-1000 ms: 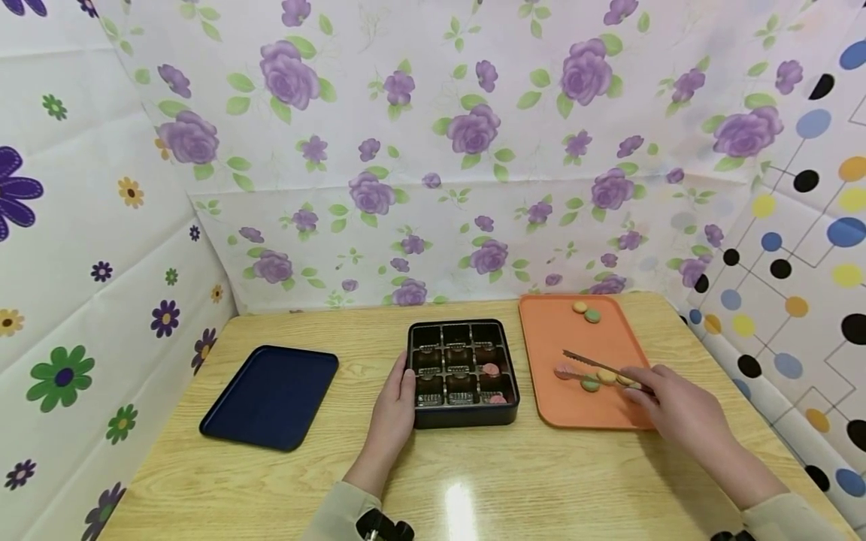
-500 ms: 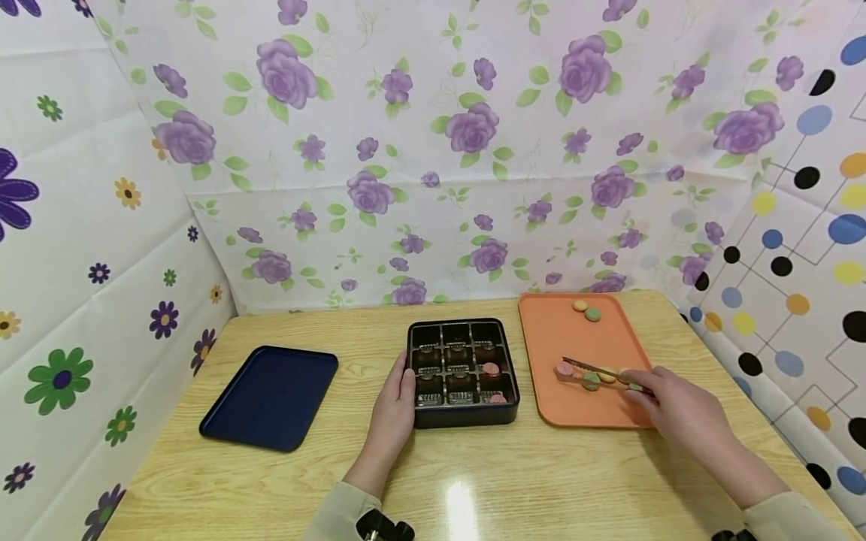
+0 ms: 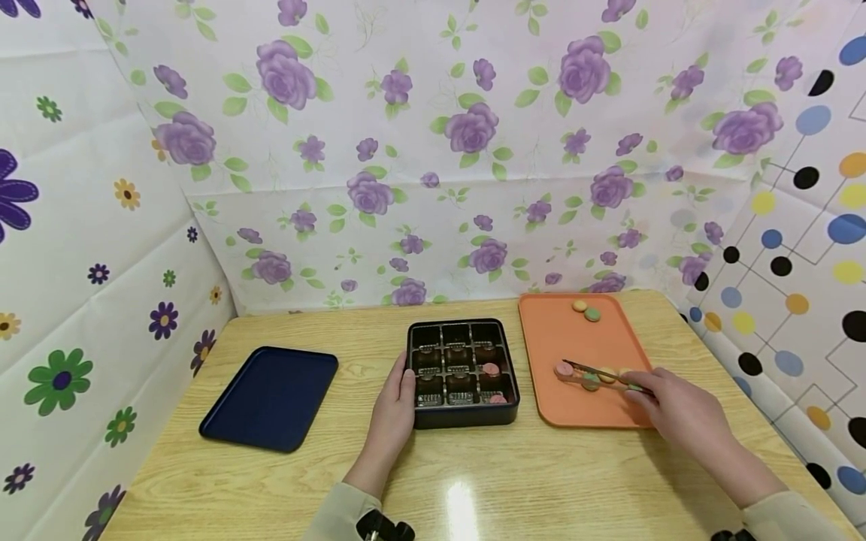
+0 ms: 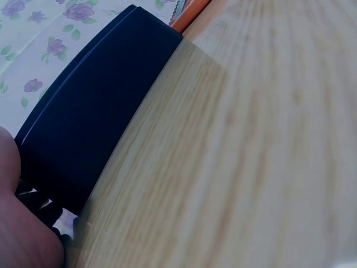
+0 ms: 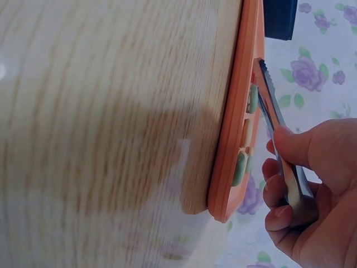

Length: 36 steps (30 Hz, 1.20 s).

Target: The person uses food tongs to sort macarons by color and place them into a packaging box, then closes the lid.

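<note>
In the head view, my left hand [image 3: 395, 394] lies with fairly straight fingers along the left wall of a dark compartment box [image 3: 467, 415], thumb at its rim. That wall fills much of the left wrist view. Two pink macarons [image 3: 490, 369] sit in the box's right column. My right hand [image 3: 683, 406] grips metal serrated tongs [image 5: 280, 131] over the orange tray. Around a pink macaron [image 3: 564, 369] stand the tongs' tips; whether both touch it cannot be told. Green macarons [image 3: 591, 382] and yellow macarons [image 3: 607, 374] lie beneath the tongs, partly hidden.
The orange tray [image 3: 551, 330] stands right of the box. At its far end are a yellow macaron [image 3: 579, 306] and a green macaron [image 3: 592, 315]. A dark blue lid or tray [image 3: 271, 398] lies left on the wooden table [image 3: 541, 481]. Patterned cloths [image 3: 433, 150] surround the table.
The tongs' tips have lowered and drawn closer together around the pink macaron, which has shifted very slightly. My left hand and the box have stayed put.
</note>
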{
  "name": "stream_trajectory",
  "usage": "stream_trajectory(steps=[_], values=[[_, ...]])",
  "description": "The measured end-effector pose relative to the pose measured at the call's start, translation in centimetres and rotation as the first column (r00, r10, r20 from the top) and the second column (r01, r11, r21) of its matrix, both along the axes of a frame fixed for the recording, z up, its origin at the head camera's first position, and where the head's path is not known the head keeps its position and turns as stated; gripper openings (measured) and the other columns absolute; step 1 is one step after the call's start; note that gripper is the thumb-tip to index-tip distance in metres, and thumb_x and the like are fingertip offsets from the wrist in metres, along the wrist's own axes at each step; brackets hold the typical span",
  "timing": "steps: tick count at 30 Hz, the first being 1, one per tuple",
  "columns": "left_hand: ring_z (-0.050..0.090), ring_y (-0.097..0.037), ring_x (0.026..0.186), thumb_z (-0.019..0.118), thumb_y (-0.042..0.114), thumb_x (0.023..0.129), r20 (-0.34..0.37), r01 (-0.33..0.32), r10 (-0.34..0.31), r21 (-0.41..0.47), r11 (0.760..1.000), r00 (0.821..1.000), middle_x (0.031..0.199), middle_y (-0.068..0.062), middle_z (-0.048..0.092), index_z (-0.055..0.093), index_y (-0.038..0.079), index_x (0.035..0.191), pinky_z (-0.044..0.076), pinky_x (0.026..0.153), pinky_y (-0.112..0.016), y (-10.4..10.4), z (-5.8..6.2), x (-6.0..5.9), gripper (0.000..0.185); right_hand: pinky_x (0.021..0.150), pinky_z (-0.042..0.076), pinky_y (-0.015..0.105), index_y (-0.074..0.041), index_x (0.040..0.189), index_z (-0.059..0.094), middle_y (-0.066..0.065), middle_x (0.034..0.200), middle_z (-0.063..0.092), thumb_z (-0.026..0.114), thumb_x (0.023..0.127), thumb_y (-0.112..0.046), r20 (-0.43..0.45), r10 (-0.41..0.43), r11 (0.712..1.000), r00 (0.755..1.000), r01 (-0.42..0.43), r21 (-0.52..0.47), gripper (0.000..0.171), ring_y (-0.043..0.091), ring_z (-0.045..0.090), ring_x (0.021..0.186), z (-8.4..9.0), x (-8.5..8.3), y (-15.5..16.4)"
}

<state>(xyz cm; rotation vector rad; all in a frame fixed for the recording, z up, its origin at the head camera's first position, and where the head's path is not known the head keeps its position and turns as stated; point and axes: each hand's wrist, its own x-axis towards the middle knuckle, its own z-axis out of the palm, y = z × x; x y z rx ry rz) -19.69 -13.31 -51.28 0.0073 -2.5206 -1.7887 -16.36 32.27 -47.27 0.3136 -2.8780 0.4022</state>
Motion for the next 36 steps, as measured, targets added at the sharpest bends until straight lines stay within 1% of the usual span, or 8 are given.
stream_trajectory(steps=[2, 4, 7, 10, 12, 17, 26, 36], values=[[0.027, -0.040, 0.164, 0.037, 0.039, 0.123, 0.002, -0.001, 0.001, -0.001, 1.000, 1.000, 0.180, -0.010, 0.029, 0.028, 0.019, 0.178, 0.027, 0.130, -0.066, 0.0, 0.0, 0.0, 0.059, 0.065, 0.060, 0.056, -0.013, 0.131, 0.081, 0.013, 0.109, 0.077, 0.079, 0.105, -0.024, -0.009, 0.001, 1.000, 1.000, -0.001, -0.004, 0.028, 0.044, 0.075, 0.095, -0.1, 0.1, 0.0], [0.027, -0.040, 0.164, 0.037, 0.039, 0.123, 0.004, -0.002, 0.002, -0.001, 1.000, 1.000, 0.180, -0.010, 0.029, 0.028, 0.019, 0.178, 0.027, 0.130, -0.066, 0.0, 0.0, 0.0, 0.058, 0.066, 0.060, 0.057, -0.013, 0.130, 0.082, 0.014, 0.111, 0.078, 0.079, 0.105, -0.024, -0.017, 0.002, 1.000, 1.000, -0.003, -0.005, 0.028, 0.044, 0.075, 0.096, -0.1, 0.1, -0.1], [0.027, -0.040, 0.164, 0.038, 0.039, 0.123, 0.007, -0.004, 0.004, 0.002, 1.000, 1.000, 0.180, -0.010, 0.029, 0.028, 0.019, 0.178, 0.027, 0.130, -0.066, 0.0, 0.0, 0.0, 0.058, 0.058, 0.055, 0.046, -0.013, 0.129, 0.082, 0.010, 0.106, 0.077, 0.079, 0.105, -0.024, -0.021, 0.000, 1.000, 1.000, 0.000, -0.008, 0.027, 0.029, 0.072, 0.080, 0.0, 0.1, -0.2], [0.028, -0.040, 0.164, 0.038, 0.039, 0.123, 0.006, -0.006, 0.006, 0.002, 1.000, 1.000, 0.180, -0.010, 0.029, 0.029, 0.020, 0.178, 0.027, 0.130, -0.066, 0.0, 0.0, 0.0, 0.058, 0.054, 0.046, 0.037, -0.014, 0.128, 0.083, 0.003, 0.097, 0.074, 0.079, 0.105, -0.024, -0.021, -0.002, 1.000, 1.000, 0.002, -0.004, 0.026, 0.015, 0.060, 0.069, 0.0, 0.2, -0.3], [0.028, -0.040, 0.164, 0.038, 0.040, 0.123, 0.004, -0.007, 0.007, 0.000, 1.000, 1.000, 0.180, -0.010, 0.029, 0.029, 0.020, 0.178, 0.027, 0.130, -0.066, 0.0, 0.0, 0.0, 0.059, 0.053, 0.041, 0.034, -0.014, 0.127, 0.083, -0.001, 0.091, 0.070, 0.079, 0.105, -0.024, -0.025, -0.005, 1.000, 1.000, 0.005, -0.007, 0.025, 0.012, 0.052, 0.064, 0.1, 0.2, -0.4], [0.028, -0.040, 0.164, 0.037, 0.040, 0.123, 0.004, -0.005, 0.005, -0.003, 1.000, 1.000, 0.180, -0.010, 0.029, 0.028, 0.020, 0.178, 0.027, 0.130, -0.066, 0.0, 0.0, 0.0, 0.059, 0.051, 0.037, 0.032, -0.014, 0.124, 0.084, -0.004, 0.086, 0.066, 0.081, 0.104, -0.022, -0.063, -0.008, 1.000, 0.998, 0.007, -0.016, 0.022, 0.011, 0.046, 0.059, 0.2, 0.0, -0.5], [0.027, -0.040, 0.164, 0.037, 0.039, 0.123, 0.002, 0.006, -0.006, 0.004, 1.000, 1.000, 0.180, -0.010, 0.029, 0.028, 0.020, 0.178, 0.027, 0.130, -0.066, 0.0, 0.0, -0.1, 0.059, 0.050, 0.039, 0.033, -0.013, 0.125, 0.084, -0.001, 0.091, 0.072, 0.079, 0.106, -0.021, -0.060, 0.000, 1.000, 0.998, -0.001, -0.022, 0.021, 0.010, 0.051, 0.061, 0.7, -0.5, -0.9], [0.027, -0.039, 0.164, 0.038, 0.038, 0.123, -0.003, 0.002, -0.002, 0.002, 1.000, 1.000, 0.180, -0.009, 0.029, 0.028, 0.019, 0.178, 0.027, 0.130, -0.065, 0.0, 0.0, -0.1, 0.058, 0.048, 0.035, 0.032, -0.012, 0.130, 0.082, -0.005, 0.082, 0.061, 0.077, 0.108, -0.020, -0.083, 0.012, 1.000, 0.996, -0.014, -0.022, 0.024, 0.012, 0.044, 0.056, 1.9, -1.0, -2.0]])
